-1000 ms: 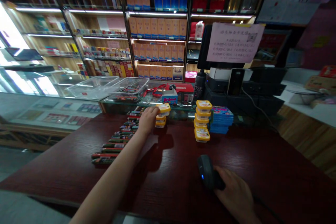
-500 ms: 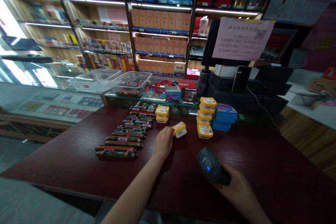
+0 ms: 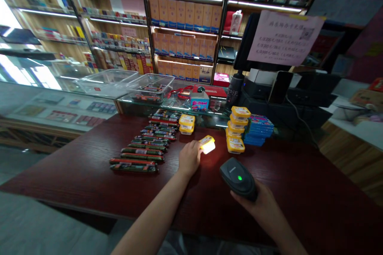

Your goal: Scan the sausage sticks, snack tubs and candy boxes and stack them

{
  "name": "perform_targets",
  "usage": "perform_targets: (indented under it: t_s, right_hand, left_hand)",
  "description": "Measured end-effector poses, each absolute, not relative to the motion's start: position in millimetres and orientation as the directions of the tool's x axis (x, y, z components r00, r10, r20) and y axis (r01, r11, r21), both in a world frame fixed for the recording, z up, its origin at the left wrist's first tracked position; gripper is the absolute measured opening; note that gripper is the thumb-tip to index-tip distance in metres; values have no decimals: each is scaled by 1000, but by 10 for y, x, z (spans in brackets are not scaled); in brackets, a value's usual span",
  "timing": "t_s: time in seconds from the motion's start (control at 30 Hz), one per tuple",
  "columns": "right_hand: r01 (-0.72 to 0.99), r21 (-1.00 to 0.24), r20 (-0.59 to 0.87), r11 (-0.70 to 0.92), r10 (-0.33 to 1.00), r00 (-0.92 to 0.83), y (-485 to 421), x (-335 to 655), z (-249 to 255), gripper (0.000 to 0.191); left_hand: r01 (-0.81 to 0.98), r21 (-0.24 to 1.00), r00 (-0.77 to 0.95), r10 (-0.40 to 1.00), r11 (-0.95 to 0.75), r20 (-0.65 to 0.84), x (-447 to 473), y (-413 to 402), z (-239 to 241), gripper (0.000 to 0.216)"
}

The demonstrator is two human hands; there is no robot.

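My left hand (image 3: pixel 189 157) grips a small yellow-lidded tub (image 3: pixel 207 144) tilted over the dark red counter (image 3: pixel 74 175). Bright light falls on the tub's side. My right hand (image 3: pixel 263 207) holds a black barcode scanner (image 3: pixel 238 177) with a green light on, its head pointing at the tub. Two more yellow tubs (image 3: pixel 187 123) sit stacked behind my left hand. A taller stack of yellow tubs (image 3: pixel 236 133) stands to the right, beside a pile of blue packs (image 3: pixel 259 128).
A row of several long red and green packets (image 3: pixel 143 147) lies on the counter's left. Clear plastic trays (image 3: pixel 125 85) rest on a glass case behind. A till with a paper notice (image 3: pixel 284 38) stands at the back right, shelves of boxes (image 3: pixel 182 16) beyond.
My left hand took a yellow tub off the small stack and drew it toward me. My right hand lifted the scanner and aimed it; its light turned from blue to green.
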State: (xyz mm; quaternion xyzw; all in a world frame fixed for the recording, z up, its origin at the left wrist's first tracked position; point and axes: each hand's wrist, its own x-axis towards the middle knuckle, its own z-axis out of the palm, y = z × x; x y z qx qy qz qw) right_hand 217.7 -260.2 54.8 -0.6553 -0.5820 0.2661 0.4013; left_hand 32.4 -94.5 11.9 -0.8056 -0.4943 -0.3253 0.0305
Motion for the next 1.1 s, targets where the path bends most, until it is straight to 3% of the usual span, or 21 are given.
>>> perform_targets:
  t_s: [0.23, 0.43, 0.57, 0.77, 1.1]
  right_hand:
    - [637, -770, 158, 31, 977, 143, -2637, 2199, 538, 36]
    - [925, -349, 211, -147, 950, 231, -2665, 2222, 372, 21]
    - [971, -214, 340, -109, 923, 179, -2651, 2280, 102, 25]
    - [970, -214, 382, -113, 905, 190, -2619, 2349, -82, 29]
    - [974, -214, 451, -68, 878, 161, -2606, 2360, -148, 32]
  left_hand:
    - [767, 293, 337, 748, -570, 572, 294, -919, 96, 10]
    - [667, 260, 411, 636, -698, 653, 271, -913, 92, 14]
    - [625, 154, 475, 530, -765, 703, 286, -927, 136, 15]
    - [571, 15, 593, 425, -821, 683, 481, -902, 312, 17]
    - [550, -68, 704, 418, -832, 574, 1275, -654, 577, 17]
